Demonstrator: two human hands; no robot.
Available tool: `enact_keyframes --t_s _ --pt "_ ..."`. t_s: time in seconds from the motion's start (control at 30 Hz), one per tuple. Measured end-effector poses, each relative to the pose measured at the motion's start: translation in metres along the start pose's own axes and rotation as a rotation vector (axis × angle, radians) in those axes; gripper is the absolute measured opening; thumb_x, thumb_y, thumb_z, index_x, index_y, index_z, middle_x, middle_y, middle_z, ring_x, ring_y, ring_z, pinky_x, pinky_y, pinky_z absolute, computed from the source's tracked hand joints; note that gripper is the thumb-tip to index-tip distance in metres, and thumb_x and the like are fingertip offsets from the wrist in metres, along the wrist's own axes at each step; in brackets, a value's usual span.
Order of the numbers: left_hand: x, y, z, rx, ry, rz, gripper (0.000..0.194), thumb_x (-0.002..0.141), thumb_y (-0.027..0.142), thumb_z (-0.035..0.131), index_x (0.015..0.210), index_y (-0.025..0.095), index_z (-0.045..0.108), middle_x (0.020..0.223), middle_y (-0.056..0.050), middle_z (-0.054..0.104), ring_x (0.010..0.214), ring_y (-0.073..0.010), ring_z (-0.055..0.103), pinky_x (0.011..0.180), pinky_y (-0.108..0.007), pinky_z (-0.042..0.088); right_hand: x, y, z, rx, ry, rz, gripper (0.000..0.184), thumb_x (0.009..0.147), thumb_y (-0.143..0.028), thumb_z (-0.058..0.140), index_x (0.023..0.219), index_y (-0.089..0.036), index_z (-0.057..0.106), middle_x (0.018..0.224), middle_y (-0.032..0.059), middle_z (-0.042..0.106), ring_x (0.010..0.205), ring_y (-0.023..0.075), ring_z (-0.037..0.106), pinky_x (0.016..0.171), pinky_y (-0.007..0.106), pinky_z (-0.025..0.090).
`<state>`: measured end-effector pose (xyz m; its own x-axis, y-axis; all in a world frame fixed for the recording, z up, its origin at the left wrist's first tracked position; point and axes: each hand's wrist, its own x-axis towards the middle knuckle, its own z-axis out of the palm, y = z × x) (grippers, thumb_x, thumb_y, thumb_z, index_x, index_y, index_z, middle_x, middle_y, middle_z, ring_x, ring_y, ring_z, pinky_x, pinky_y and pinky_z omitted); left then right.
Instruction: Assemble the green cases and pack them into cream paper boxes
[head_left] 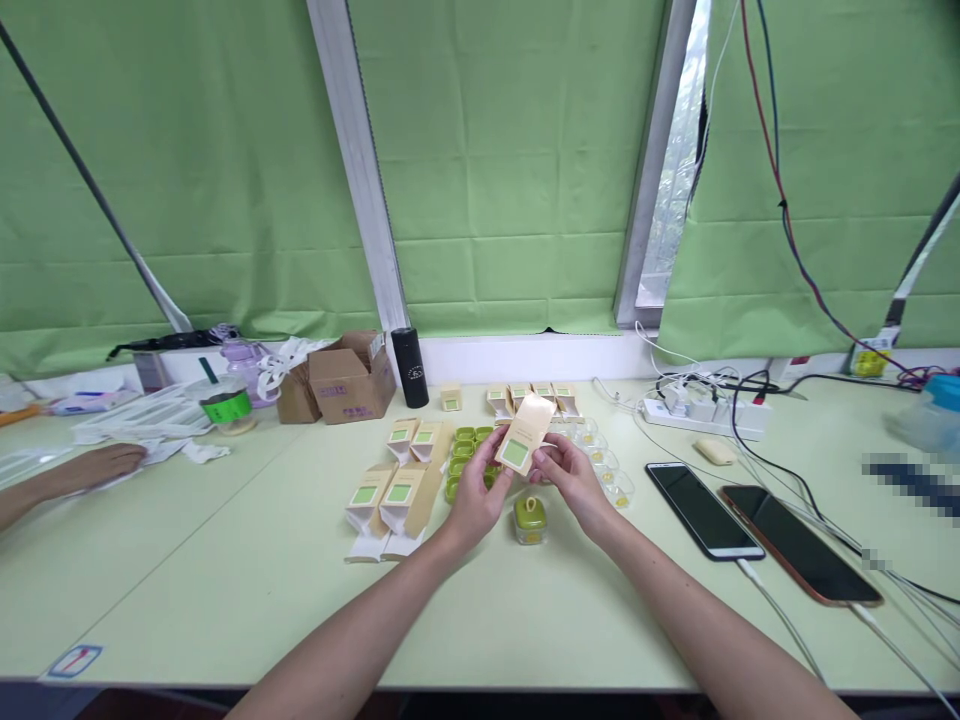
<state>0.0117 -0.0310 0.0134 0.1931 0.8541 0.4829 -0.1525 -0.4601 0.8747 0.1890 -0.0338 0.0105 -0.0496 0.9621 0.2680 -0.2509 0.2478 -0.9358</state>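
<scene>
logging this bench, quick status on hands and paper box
Left hand and right hand: both holding small paper box. Green-lidded jar close by on table. Phones off to the right, not in the way.

Green fabric (514,150) runs right across the back, slanting grey posts (362,165) cutting through, daylight showing at a narrow window (666,215), white ledge (517,360) below, pale-green table (187,590) spreading wide in front!
</scene>
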Motion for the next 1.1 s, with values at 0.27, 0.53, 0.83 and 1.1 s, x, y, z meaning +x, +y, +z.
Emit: enact_keyframes --t_s 0.27,0.53,0.83,1.1 --pt "-0.0005 0.0004 0.0006 0.019 0.01 0.015 0.055 0.088 0.03 0.078 0.141 0.021 0.064 0.146 -0.014 0.065 0.141 -0.0345 0.056 0.12 -0.047 0.042 -0.0002 -0.0001 0.0023 0.011 -0.035 -0.006 0.056 0.072 -0.064 0.089 0.104 -0.025 0.064 0.094 0.0057 0.077 0.079 0.0225 0.071 0.072 0.036 0.058" --pt "0.0 0.0016 0.001 0.033 0.025 0.0 0.055 0.083 0.018 0.073 0.138 0.021 0.064 0.141 -0.013 0.068 0.136 -0.0332 0.059 0.117 -0.045 0.045 -0.0016 0.0038 0.0045 0.024 -0.043 -0.018 0.059 0.073 -0.063 0.089 0.11 -0.024 0.064 0.096 0.0069 0.08 0.082 0.0235 0.074 0.077 0.038 0.059" --pt "-0.0023 -0.0028 -0.0016 0.024 -0.031 0.005 0.062 0.081 0.011 0.064 0.142 0.023 0.062 0.143 -0.01 0.066 0.135 -0.031 0.06 0.117 -0.044 0.046 -0.0004 0.0063 0.0022 0.021 -0.015 0.006 0.059 0.074 -0.065 0.088 0.108 -0.023 0.064 0.088 0.0052 0.078 0.076 0.0226 0.072 0.074 0.037 0.057" --pt "-0.0046 0.0052 -0.0028 -0.033 -0.053 0.014 0.057 0.088 0.025 0.071 0.144 0.023 0.061 0.146 -0.012 0.064 0.139 -0.0345 0.056 0.118 -0.045 0.043 0.0003 0.0078 0.0022 0.074 0.021 0.008 0.061 0.074 -0.064 0.089 0.112 -0.022 0.064 0.085 0.0038 0.077 0.077 0.022 0.072 0.072 0.035 0.055"
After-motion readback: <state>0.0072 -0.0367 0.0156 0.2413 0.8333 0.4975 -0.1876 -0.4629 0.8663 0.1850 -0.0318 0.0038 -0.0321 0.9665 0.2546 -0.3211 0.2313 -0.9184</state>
